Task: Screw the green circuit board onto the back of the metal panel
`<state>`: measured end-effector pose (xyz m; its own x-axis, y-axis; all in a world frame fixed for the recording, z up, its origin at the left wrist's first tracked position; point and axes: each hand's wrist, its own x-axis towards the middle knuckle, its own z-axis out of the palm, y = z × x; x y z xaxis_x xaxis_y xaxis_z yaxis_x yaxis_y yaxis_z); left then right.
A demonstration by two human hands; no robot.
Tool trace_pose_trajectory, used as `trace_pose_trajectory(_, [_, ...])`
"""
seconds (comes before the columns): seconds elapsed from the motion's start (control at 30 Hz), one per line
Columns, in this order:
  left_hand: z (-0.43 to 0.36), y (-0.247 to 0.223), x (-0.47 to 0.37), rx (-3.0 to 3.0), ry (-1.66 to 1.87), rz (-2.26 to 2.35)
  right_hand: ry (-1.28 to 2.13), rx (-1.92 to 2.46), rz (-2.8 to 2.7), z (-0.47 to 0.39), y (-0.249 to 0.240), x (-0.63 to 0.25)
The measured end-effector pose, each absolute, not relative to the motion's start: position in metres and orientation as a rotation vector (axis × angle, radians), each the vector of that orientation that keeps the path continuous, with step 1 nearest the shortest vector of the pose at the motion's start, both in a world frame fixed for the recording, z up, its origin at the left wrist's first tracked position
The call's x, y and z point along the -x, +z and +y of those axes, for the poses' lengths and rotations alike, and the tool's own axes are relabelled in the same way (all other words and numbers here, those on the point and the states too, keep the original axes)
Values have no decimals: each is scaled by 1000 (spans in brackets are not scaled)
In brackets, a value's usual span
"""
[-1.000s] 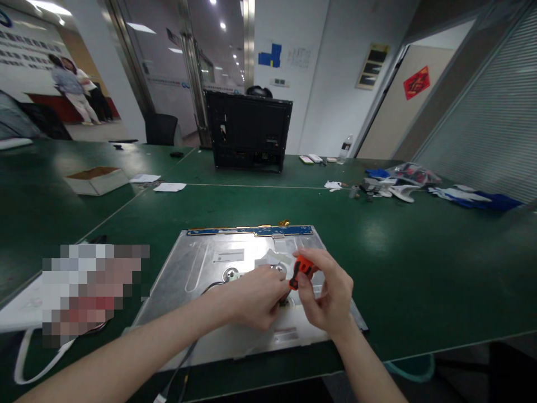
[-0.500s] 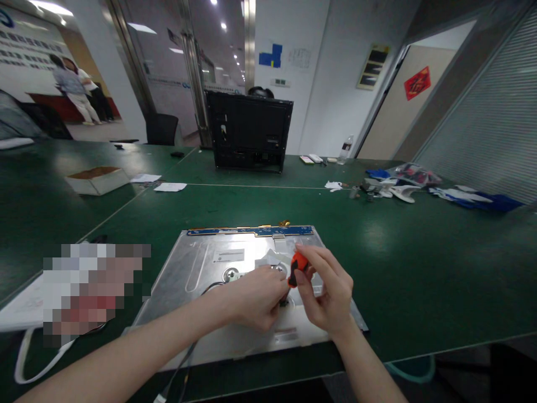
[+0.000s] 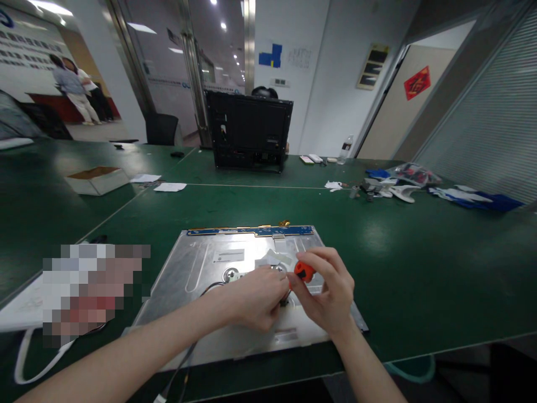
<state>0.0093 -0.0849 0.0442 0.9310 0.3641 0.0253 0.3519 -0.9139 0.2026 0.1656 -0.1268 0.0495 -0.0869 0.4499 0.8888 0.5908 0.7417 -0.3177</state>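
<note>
A silver metal panel (image 3: 201,254) lies on the green table, with a blue circuit strip (image 3: 247,231) along its far edge. My right hand (image 3: 329,288) grips a screwdriver by its orange and black handle (image 3: 304,271), above the panel's middle. Closed and low over the panel, my left hand (image 3: 262,296) is beside the screwdriver's lower end; what its fingers hold is hidden. A round metal fitting (image 3: 230,274) shows left of my left hand. Dark cables (image 3: 191,351) run out from under my left forearm to the near edge.
A black monitor-like housing (image 3: 251,131) stands at the far side, a person's head behind it. An open box (image 3: 98,181) is at the left, a plastic bottle (image 3: 345,150) at the back. Gloves and bags (image 3: 415,174) lie far right. Two people stand at far left.
The orange handle has tilted and shifted slightly right, and my right fingers have changed their hold on it. My left hand has stayed put. The person's head behind the housing has moved a little right.
</note>
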Motion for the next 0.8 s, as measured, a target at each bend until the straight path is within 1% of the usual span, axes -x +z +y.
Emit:
trace_pose_trajectory(0.33, [-83, 46, -10, -2879, 69, 562, 11, 803, -1724, -129, 44, -168])
trace_pose_trajectory(0.5, [-82, 44, -10, -2896, 49, 529, -79, 758, -1722, -126, 44, -166])
trace_pose_trajectory(0.7, [-83, 43, -10, -2931, 57, 547, -202, 828, -1683, -128, 50, -165])
trace_pose_trajectory(0.8, [-84, 45, -11, -2924, 63, 563, -192, 822, -1688, -130, 49, -166])
